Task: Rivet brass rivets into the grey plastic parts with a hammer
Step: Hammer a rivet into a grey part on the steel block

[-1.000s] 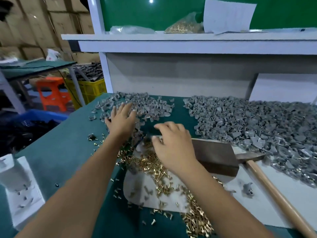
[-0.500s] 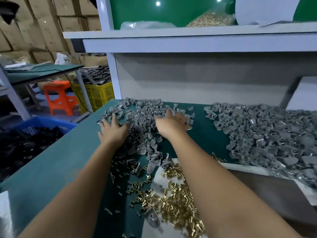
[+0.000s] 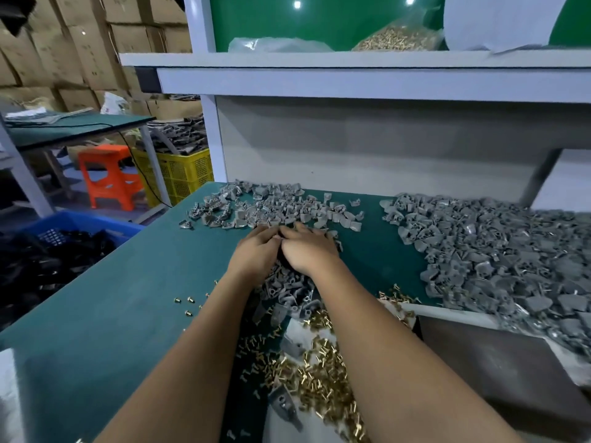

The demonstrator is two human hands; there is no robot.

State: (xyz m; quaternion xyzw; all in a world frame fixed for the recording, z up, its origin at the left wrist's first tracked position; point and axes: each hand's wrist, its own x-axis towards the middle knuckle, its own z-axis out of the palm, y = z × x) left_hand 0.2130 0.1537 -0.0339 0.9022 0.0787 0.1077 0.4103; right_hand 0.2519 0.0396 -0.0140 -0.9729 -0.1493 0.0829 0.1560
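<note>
Loose heap of small grey moulded plastic parts [image 3: 275, 203] lay beneath and just beyond the curled fingers of left hand [image 3: 256, 252] and right hand [image 3: 308, 249], both cupped together raking it nearward; whether any piece was gripped could not be told.

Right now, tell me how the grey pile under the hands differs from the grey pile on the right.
The pile under the hands is thin and scattered; the right pile is dense and far larger. Both hands, left hand and right hand, rest on the first; nothing touches the second. Both lie on the green mat.
</note>
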